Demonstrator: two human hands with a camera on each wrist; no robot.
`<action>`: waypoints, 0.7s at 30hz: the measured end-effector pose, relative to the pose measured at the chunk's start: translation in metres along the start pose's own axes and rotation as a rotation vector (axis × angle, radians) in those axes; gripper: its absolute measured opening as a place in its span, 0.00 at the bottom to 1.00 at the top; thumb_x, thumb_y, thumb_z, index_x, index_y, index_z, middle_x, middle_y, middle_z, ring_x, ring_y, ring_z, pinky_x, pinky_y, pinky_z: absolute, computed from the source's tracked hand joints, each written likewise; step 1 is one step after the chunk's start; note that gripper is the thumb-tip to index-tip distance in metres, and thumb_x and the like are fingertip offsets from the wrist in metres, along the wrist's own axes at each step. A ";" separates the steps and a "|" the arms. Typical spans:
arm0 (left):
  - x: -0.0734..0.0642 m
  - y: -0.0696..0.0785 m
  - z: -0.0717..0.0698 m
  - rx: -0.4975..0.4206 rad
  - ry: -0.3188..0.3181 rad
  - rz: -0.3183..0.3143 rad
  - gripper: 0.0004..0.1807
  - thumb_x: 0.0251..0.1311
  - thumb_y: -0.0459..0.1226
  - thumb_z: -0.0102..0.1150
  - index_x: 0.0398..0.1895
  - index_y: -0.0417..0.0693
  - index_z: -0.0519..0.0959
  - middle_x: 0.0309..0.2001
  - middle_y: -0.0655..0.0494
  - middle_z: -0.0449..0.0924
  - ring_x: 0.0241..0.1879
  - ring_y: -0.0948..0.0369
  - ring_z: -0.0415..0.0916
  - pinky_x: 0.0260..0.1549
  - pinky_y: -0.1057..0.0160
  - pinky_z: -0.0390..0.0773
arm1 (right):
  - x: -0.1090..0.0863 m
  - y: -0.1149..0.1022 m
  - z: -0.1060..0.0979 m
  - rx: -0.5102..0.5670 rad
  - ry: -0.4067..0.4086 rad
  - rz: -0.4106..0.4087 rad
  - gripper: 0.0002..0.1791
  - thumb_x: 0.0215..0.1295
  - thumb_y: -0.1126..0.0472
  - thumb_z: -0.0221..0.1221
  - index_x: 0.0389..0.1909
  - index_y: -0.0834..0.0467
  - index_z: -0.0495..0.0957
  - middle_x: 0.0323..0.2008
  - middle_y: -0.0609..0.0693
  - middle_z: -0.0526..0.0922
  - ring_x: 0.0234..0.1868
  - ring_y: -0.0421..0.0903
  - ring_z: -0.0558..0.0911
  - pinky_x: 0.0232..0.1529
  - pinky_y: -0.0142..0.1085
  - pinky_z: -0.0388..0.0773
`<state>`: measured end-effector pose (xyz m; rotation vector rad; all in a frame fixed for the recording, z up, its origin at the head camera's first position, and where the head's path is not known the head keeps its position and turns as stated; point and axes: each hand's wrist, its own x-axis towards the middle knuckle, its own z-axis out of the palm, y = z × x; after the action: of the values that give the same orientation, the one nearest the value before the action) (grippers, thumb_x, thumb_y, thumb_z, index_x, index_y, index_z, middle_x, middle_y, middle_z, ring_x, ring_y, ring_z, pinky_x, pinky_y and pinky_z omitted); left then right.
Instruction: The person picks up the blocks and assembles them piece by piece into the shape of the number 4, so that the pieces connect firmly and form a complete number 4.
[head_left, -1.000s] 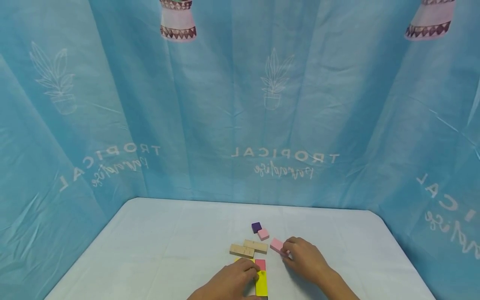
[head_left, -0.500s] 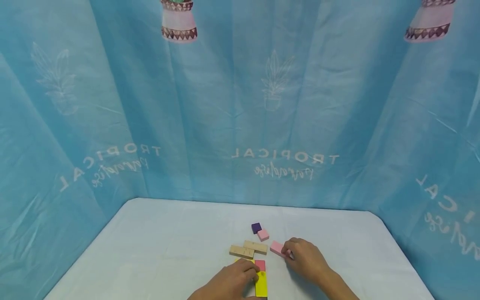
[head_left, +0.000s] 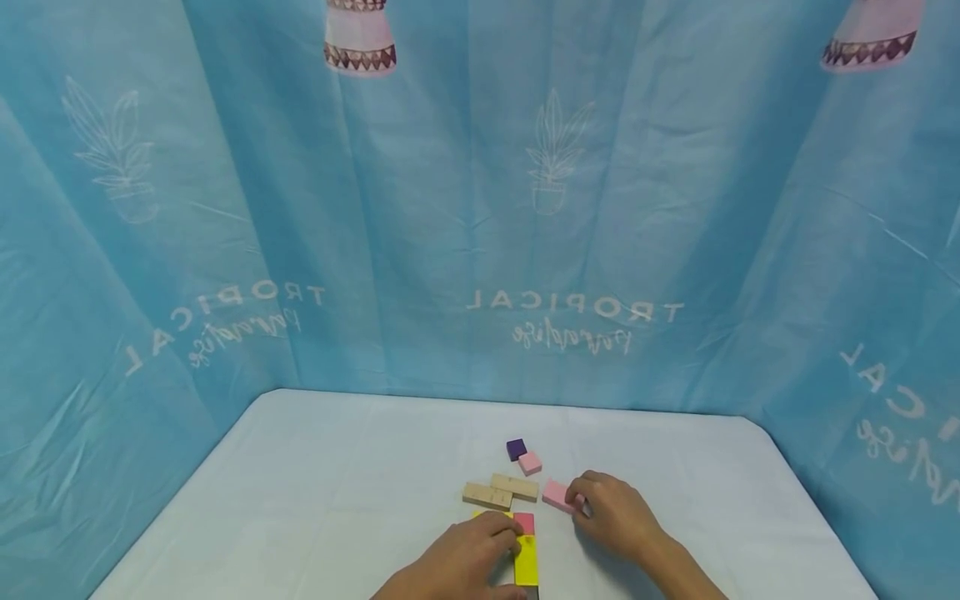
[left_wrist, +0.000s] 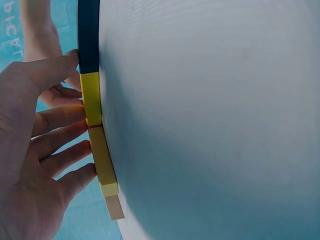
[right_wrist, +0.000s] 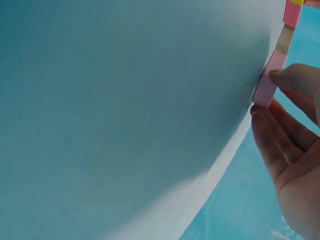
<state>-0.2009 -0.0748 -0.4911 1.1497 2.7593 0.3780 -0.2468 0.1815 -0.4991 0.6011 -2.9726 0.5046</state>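
A blue curtain [head_left: 435, 217] with mirrored white lettering and outlined potted plants forms the backdrop. In front of it stands a table [head_left: 337, 475] under a white covering.

Over the near part of the table are two bare hands. The left hand [head_left: 463, 558] is spread along an L-shaped row of blocks, its fingers fairly straight and apart, with the tips at the row's edge. The right hand [head_left: 613, 515] pinches the long pink block [head_left: 557, 494] between thumb and fingers.

Two wooden blocks [head_left: 487, 496] lie side by side, offset, just beyond the row. In the row, the near yellow block [head_left: 527, 562] points away from the person, with the dark block [left_wrist: 88, 37] at its near end, by the left thumb. The far yellow block [left_wrist: 103, 160] runs crosswise, partly covered by the left fingers in the head view.

The long pink block lies on the table to the right of the wooden blocks; its near right end is within the right hand's grip and its far left end sticks out clear of the fingers.

Smallest are the red-pink block [head_left: 524, 522] at the row's corner, then a small pink block [head_left: 529, 463] touching a purple block [head_left: 517, 450] farther back.
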 end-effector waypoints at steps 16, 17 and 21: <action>-0.001 -0.001 0.002 -0.008 0.016 0.019 0.31 0.53 0.68 0.54 0.51 0.59 0.78 0.56 0.69 0.69 0.54 0.69 0.67 0.52 0.62 0.74 | -0.011 -0.004 -0.001 0.037 -0.076 -0.079 0.08 0.52 0.56 0.70 0.34 0.44 0.84 0.36 0.39 0.80 0.34 0.39 0.75 0.46 0.45 0.79; -0.001 -0.001 0.002 -0.006 0.018 0.021 0.31 0.53 0.68 0.53 0.51 0.59 0.78 0.56 0.68 0.68 0.54 0.69 0.67 0.52 0.62 0.73 | -0.011 -0.005 -0.001 0.038 -0.079 -0.082 0.08 0.53 0.56 0.70 0.34 0.44 0.84 0.37 0.39 0.80 0.34 0.39 0.75 0.46 0.45 0.79; -0.002 -0.002 0.004 0.005 0.022 0.021 0.32 0.53 0.69 0.52 0.52 0.59 0.77 0.57 0.68 0.68 0.55 0.68 0.66 0.51 0.61 0.74 | -0.012 -0.005 -0.002 0.043 -0.085 -0.096 0.08 0.53 0.56 0.70 0.34 0.44 0.84 0.37 0.38 0.80 0.35 0.39 0.76 0.48 0.46 0.78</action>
<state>-0.2003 -0.0768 -0.4951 1.1842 2.7699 0.3890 -0.2336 0.1820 -0.4972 0.7843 -3.0004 0.5488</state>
